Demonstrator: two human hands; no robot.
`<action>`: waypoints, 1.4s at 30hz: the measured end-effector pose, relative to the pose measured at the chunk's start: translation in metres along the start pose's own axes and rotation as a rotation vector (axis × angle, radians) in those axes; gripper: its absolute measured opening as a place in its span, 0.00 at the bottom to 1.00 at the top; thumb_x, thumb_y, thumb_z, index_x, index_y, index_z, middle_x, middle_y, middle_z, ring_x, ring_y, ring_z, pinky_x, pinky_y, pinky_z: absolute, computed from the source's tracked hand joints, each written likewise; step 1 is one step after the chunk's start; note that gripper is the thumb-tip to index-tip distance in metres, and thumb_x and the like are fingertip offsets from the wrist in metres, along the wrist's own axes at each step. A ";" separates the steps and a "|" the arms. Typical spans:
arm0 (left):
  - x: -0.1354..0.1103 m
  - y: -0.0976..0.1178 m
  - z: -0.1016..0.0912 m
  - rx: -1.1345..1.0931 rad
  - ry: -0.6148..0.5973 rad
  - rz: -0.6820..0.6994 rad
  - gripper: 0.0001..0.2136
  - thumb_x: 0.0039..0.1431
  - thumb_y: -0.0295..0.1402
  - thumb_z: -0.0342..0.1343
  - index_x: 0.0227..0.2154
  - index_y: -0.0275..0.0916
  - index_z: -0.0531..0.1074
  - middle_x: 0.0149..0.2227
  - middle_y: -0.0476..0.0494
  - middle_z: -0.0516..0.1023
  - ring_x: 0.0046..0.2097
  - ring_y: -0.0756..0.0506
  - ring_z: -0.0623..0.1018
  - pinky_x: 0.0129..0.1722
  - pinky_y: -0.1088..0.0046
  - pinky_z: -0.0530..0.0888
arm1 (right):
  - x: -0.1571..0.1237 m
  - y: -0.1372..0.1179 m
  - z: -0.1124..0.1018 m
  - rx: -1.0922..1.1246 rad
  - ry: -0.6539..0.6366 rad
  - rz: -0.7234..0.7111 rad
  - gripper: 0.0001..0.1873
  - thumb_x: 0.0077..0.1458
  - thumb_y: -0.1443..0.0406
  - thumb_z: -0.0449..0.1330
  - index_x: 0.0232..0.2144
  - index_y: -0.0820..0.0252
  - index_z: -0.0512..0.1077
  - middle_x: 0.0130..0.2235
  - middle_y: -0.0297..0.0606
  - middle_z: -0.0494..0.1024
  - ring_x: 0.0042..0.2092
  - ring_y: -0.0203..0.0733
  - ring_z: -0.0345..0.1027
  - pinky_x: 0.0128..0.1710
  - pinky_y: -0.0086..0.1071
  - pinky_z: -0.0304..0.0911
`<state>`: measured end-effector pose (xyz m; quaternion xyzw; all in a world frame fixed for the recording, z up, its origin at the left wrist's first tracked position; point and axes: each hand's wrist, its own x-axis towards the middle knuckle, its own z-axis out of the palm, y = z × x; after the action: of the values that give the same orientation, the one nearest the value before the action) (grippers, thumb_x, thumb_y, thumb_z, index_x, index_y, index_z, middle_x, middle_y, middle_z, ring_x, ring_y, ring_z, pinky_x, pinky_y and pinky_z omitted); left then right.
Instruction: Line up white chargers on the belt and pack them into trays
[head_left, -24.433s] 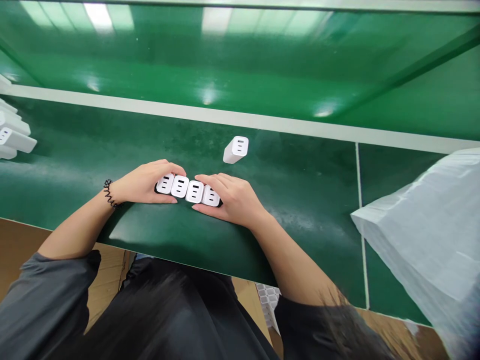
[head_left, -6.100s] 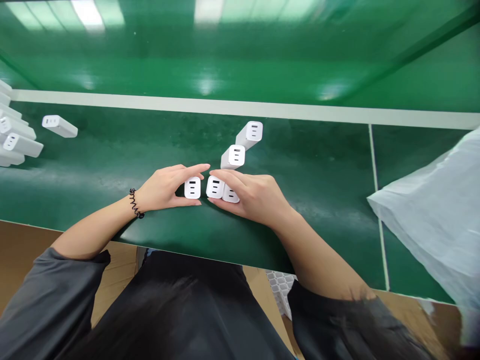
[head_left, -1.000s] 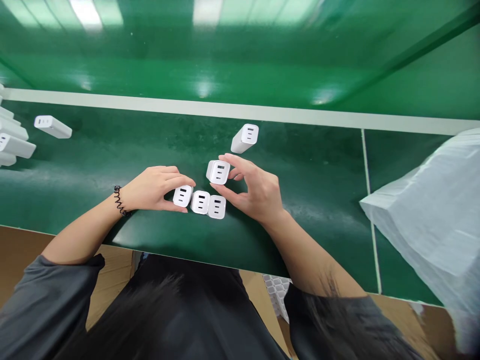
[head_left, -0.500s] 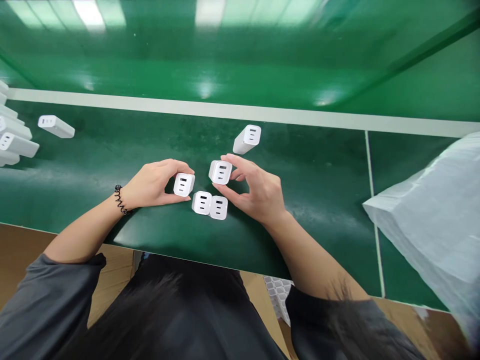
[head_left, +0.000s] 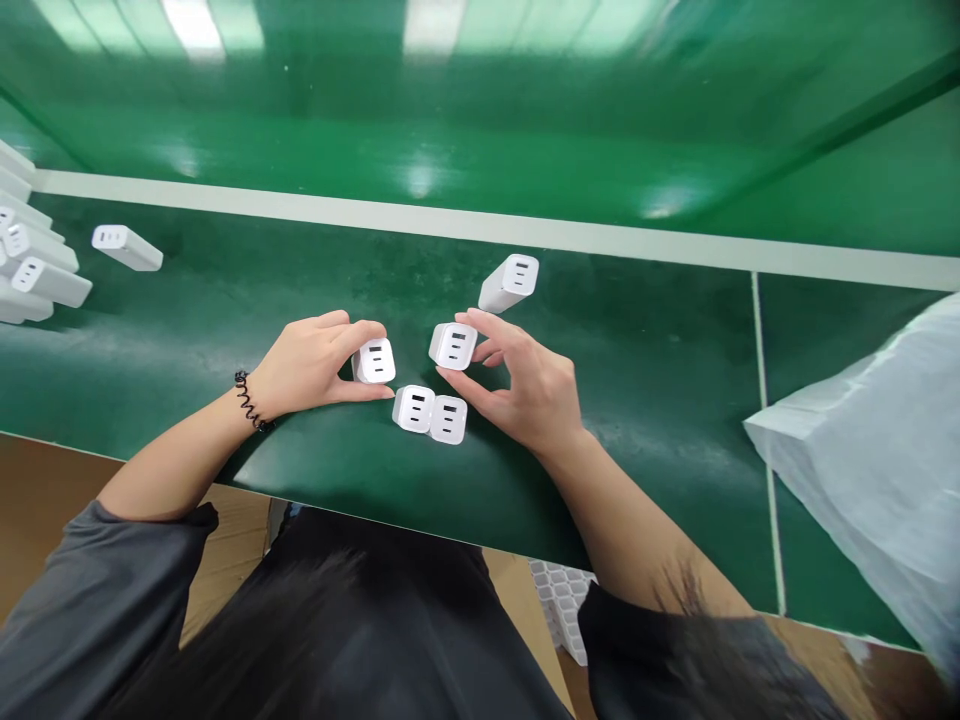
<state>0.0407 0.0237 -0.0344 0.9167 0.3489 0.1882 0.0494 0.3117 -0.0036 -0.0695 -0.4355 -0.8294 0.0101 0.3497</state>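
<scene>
Your left hand point(head_left: 313, 368) is part-closed on 1 charger point(head_left: 376, 362), your right hand point(head_left: 534, 388) on a 2nd charger point(head_left: 456, 347). Progress: 2 gripped; a charger pair point(head_left: 417, 410) nearer you, 2 lone chargers point(head_left: 504, 286) and a left-side pile point(head_left: 46, 280) rest unheld on the bench point(head_left: 322, 270).

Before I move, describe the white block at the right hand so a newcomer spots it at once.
On the green tabletop, find the bare-wristed right hand. The white block is between its thumb and index fingertip. That grasp sets it apart from the second block, at the left hand, and the side-by-side pair below it in view.
</scene>
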 end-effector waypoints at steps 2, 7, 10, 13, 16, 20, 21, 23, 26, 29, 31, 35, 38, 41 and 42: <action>0.000 -0.001 0.001 0.005 -0.001 0.019 0.28 0.60 0.59 0.53 0.45 0.36 0.71 0.29 0.48 0.74 0.28 0.49 0.72 0.27 0.74 0.67 | 0.000 0.000 0.001 -0.010 -0.004 0.044 0.31 0.60 0.63 0.63 0.63 0.54 0.59 0.50 0.40 0.81 0.32 0.37 0.76 0.31 0.31 0.74; 0.000 -0.002 0.001 -0.002 0.032 0.067 0.25 0.62 0.56 0.54 0.46 0.36 0.70 0.31 0.46 0.77 0.30 0.49 0.72 0.28 0.74 0.68 | 0.001 0.002 0.005 0.015 -0.010 0.186 0.27 0.60 0.61 0.63 0.60 0.55 0.63 0.48 0.41 0.81 0.30 0.37 0.74 0.25 0.31 0.71; 0.000 -0.002 0.000 -0.006 0.052 0.071 0.26 0.62 0.56 0.54 0.46 0.35 0.71 0.31 0.46 0.76 0.29 0.49 0.72 0.28 0.74 0.67 | 0.002 0.003 0.004 0.034 -0.022 0.213 0.27 0.59 0.62 0.62 0.60 0.54 0.62 0.51 0.42 0.79 0.29 0.36 0.73 0.24 0.31 0.70; 0.000 0.000 -0.001 -0.005 0.040 0.042 0.27 0.61 0.58 0.53 0.45 0.35 0.71 0.30 0.47 0.76 0.28 0.49 0.72 0.28 0.74 0.67 | 0.004 0.000 -0.001 0.001 0.016 0.188 0.26 0.60 0.62 0.62 0.59 0.51 0.64 0.56 0.44 0.75 0.25 0.33 0.69 0.22 0.31 0.68; 0.000 0.002 -0.001 -0.015 0.047 0.017 0.28 0.59 0.60 0.53 0.43 0.36 0.71 0.27 0.49 0.74 0.27 0.50 0.72 0.26 0.75 0.66 | 0.006 -0.009 -0.011 -0.026 0.093 0.084 0.25 0.60 0.64 0.62 0.59 0.47 0.65 0.52 0.42 0.76 0.31 0.39 0.73 0.25 0.34 0.70; 0.000 0.008 -0.004 -0.056 0.141 0.074 0.26 0.59 0.58 0.54 0.43 0.37 0.71 0.26 0.49 0.74 0.26 0.50 0.71 0.26 0.74 0.68 | 0.007 -0.028 -0.022 0.009 0.071 -0.066 0.28 0.59 0.63 0.64 0.60 0.47 0.63 0.49 0.41 0.79 0.44 0.49 0.77 0.40 0.41 0.74; 0.000 0.011 -0.005 -0.077 0.176 0.106 0.25 0.60 0.56 0.56 0.44 0.37 0.71 0.29 0.48 0.76 0.28 0.50 0.72 0.28 0.74 0.70 | 0.007 -0.033 -0.023 0.027 0.057 -0.103 0.30 0.59 0.62 0.64 0.61 0.48 0.62 0.49 0.42 0.80 0.46 0.50 0.76 0.43 0.43 0.73; -0.002 0.018 -0.009 -0.131 0.233 0.166 0.23 0.59 0.53 0.59 0.45 0.37 0.71 0.38 0.42 0.80 0.34 0.48 0.75 0.35 0.72 0.74 | 0.007 -0.041 -0.023 0.079 0.043 -0.164 0.33 0.58 0.60 0.66 0.63 0.53 0.61 0.50 0.45 0.80 0.48 0.52 0.76 0.47 0.46 0.72; -0.008 0.032 -0.013 -0.232 0.287 0.233 0.22 0.58 0.51 0.61 0.48 0.41 0.73 0.50 0.38 0.76 0.47 0.45 0.76 0.47 0.68 0.75 | 0.004 -0.049 -0.018 0.173 0.022 -0.217 0.37 0.59 0.58 0.64 0.66 0.59 0.57 0.52 0.50 0.79 0.52 0.55 0.75 0.52 0.52 0.70; -0.012 0.044 -0.013 -0.268 0.209 0.276 0.19 0.60 0.52 0.59 0.48 0.47 0.76 0.53 0.40 0.74 0.52 0.45 0.75 0.52 0.67 0.74 | 0.000 -0.050 -0.012 0.247 -0.036 -0.278 0.34 0.63 0.59 0.59 0.67 0.58 0.56 0.48 0.48 0.81 0.49 0.55 0.77 0.52 0.55 0.70; -0.011 0.041 -0.015 -0.235 0.102 0.300 0.23 0.59 0.55 0.57 0.49 0.46 0.77 0.54 0.38 0.73 0.55 0.43 0.73 0.55 0.66 0.73 | -0.001 -0.048 -0.010 0.285 -0.060 -0.301 0.32 0.62 0.59 0.60 0.66 0.57 0.58 0.46 0.46 0.82 0.46 0.55 0.78 0.50 0.56 0.71; -0.008 -0.005 -0.032 -0.036 0.214 0.068 0.33 0.58 0.62 0.51 0.56 0.43 0.70 0.58 0.33 0.70 0.60 0.37 0.69 0.63 0.54 0.67 | -0.002 -0.045 -0.011 0.309 -0.044 -0.121 0.30 0.58 0.62 0.64 0.61 0.51 0.64 0.46 0.42 0.82 0.46 0.56 0.78 0.50 0.55 0.73; -0.020 -0.068 -0.047 0.236 0.503 -0.486 0.31 0.60 0.52 0.58 0.61 0.41 0.62 0.63 0.30 0.63 0.66 0.32 0.61 0.65 0.42 0.59 | 0.000 -0.043 -0.014 0.270 0.023 0.049 0.27 0.58 0.61 0.64 0.58 0.48 0.66 0.45 0.38 0.82 0.47 0.56 0.77 0.47 0.49 0.75; -0.044 -0.123 -0.055 0.371 0.584 -1.046 0.43 0.49 0.42 0.69 0.64 0.38 0.54 0.67 0.24 0.52 0.69 0.24 0.52 0.63 0.36 0.57 | 0.002 -0.040 -0.012 0.240 0.059 0.085 0.23 0.59 0.58 0.64 0.56 0.50 0.67 0.45 0.38 0.82 0.45 0.54 0.78 0.44 0.45 0.75; -0.053 -0.135 -0.057 0.346 0.563 -1.187 0.45 0.47 0.39 0.70 0.64 0.37 0.52 0.66 0.23 0.52 0.69 0.23 0.53 0.63 0.37 0.59 | 0.001 -0.039 -0.010 0.232 0.060 0.088 0.23 0.59 0.57 0.63 0.55 0.51 0.68 0.45 0.39 0.82 0.44 0.53 0.78 0.44 0.44 0.75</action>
<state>-0.1014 0.0883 -0.0279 0.4806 0.8176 0.3023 -0.0959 0.2894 -0.0294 -0.0485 -0.4283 -0.7919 0.1080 0.4217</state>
